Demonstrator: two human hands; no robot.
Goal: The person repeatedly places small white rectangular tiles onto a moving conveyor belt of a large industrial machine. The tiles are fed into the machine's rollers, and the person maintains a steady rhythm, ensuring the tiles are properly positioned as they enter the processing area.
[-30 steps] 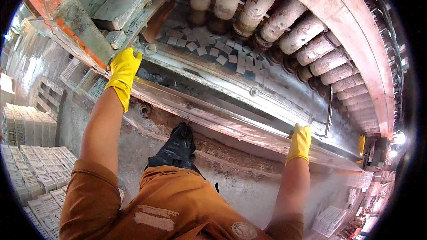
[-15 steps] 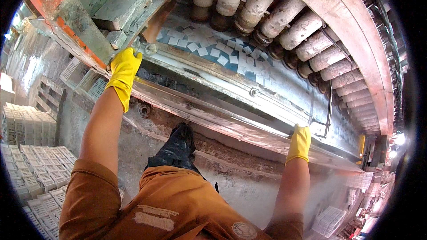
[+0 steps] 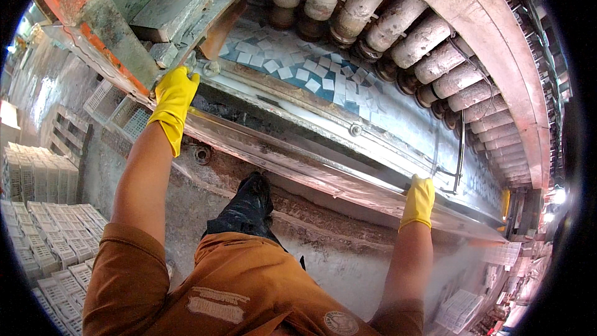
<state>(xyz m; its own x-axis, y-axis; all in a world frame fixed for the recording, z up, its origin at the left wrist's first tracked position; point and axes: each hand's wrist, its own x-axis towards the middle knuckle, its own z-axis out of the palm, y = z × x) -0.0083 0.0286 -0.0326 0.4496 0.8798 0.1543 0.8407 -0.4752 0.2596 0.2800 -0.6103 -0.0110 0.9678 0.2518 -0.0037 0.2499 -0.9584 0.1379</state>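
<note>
My left hand (image 3: pixel 176 101), in a yellow rubber glove, is closed over the near metal edge (image 3: pixel 273 147) of a long machine, beside its orange-trimmed post. Farther right along the same edge, my right hand (image 3: pixel 418 201), gloved alike, has its fingers curled over the rim. What lies under the fingers is partly hidden. Beyond the edge, several small pale square tiles (image 3: pixel 285 73) are scattered on a wet blue bed (image 3: pixel 326 94) inside the machine. Some of them overlap. Neither hand touches the tiles.
A row of thick, dirty cylinders (image 3: pixel 364 6) hangs over the bed beneath a curved beam (image 3: pixel 491 18). White plastic crates (image 3: pixel 40 174) are stacked at left, near a pallet (image 3: pixel 65 134). Another crate (image 3: pixel 460 309) sits lower right. A bent metal rod (image 3: pixel 461 152) rises near my right hand.
Both hands keep their places on the machine's edge. The pale tiles appear very slightly farther to the right.
</note>
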